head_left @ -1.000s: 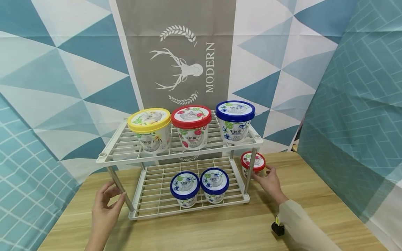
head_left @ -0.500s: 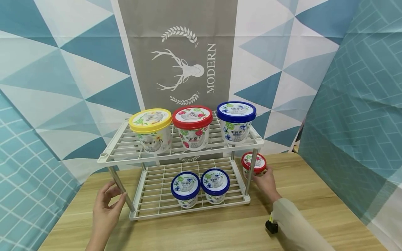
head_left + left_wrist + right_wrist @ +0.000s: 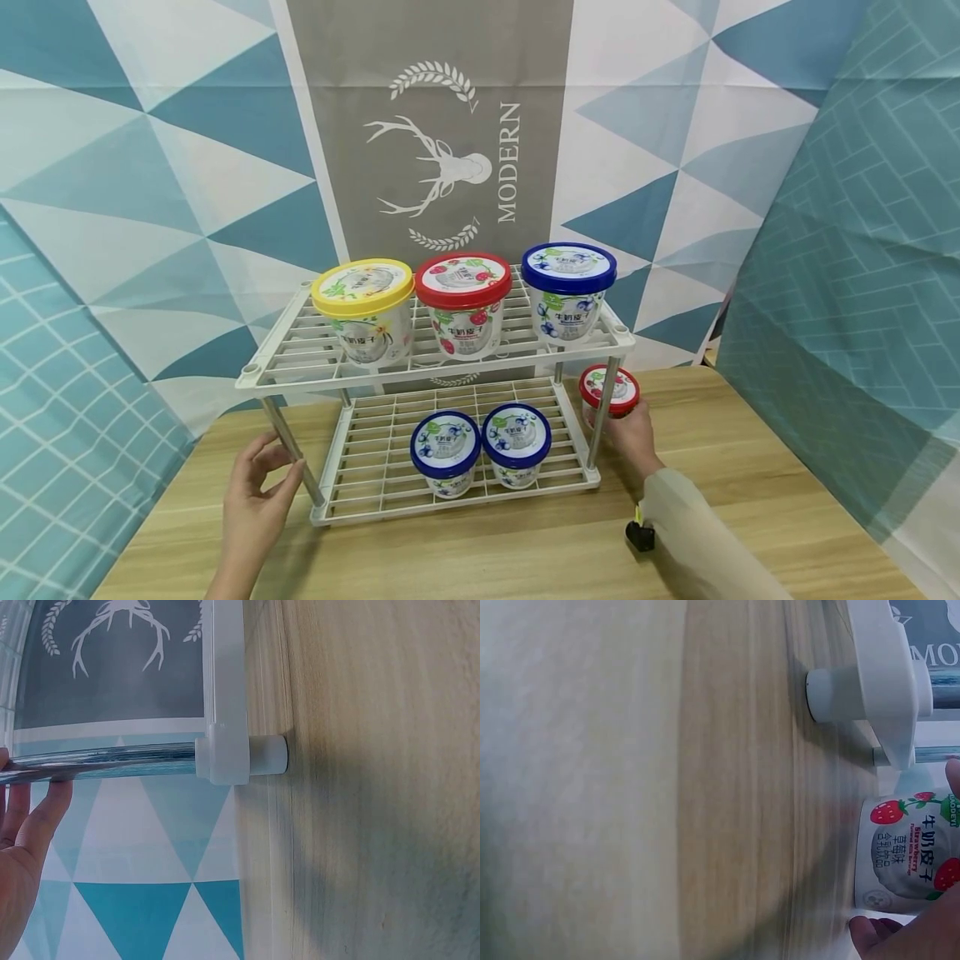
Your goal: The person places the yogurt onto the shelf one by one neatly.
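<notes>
My left hand (image 3: 257, 492) holds the front left metal post (image 3: 282, 427) of a white two-tier rack (image 3: 442, 510), with thumb and fingers at the post in the left wrist view. Beyond the rack's right side, my right hand (image 3: 632, 435) grips a small strawberry tub (image 3: 609, 388) with a red lid. Its white, strawberry-printed side shows in the right wrist view, thumb and fingers on opposite sides of it. The tub stands upright on the wooden table (image 3: 465, 554), partly behind the rack's front right post (image 3: 602, 408).
Three large tubs line the top shelf: a yellow-lidded tub (image 3: 363, 312), a red-lidded tub (image 3: 465, 304) and a blue-lidded tub (image 3: 568, 292). Two small blue-lidded tubs, a left one (image 3: 446, 454) and a right one (image 3: 516, 446), stand on the lower shelf. Patterned cloth (image 3: 645, 108) hangs behind.
My right wrist and forearm have swung left and the fingers have moved further round the strawberry tub. The left hand stays on the post; the head view has shifted slightly.
</notes>
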Tool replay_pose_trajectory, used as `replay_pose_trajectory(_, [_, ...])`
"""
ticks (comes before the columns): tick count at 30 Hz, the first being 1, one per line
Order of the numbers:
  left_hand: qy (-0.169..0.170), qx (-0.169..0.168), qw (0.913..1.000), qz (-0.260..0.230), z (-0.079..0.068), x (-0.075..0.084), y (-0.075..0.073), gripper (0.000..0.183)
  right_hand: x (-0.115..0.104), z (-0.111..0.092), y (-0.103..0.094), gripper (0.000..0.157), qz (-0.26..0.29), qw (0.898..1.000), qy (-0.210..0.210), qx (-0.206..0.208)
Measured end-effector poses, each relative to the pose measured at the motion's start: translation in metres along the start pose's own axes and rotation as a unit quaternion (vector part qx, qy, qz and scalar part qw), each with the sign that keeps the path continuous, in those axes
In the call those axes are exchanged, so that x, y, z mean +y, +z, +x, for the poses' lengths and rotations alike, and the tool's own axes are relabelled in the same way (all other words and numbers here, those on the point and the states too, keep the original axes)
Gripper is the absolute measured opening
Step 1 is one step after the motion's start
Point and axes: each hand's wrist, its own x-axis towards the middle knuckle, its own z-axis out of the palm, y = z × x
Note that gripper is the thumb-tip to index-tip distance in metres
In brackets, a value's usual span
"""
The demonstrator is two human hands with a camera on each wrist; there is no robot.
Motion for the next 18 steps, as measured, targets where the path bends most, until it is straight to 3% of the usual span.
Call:
replay_pose_trajectory(7, [-0.011,0.001,0.9999,0.004,0.0,0.003,0.0007,0.059,0.0039,0.0043,0.0043,0.094,0.0,1.0,-0.001,0.017])
replay_pose_trajectory(18, [-0.009,0.001,1.0,0.002,-0.0001,0.004,0.0009,0.059,0.0071,0.0083,0.0038,0.095,-0.013,1.0,0.013,0.011])
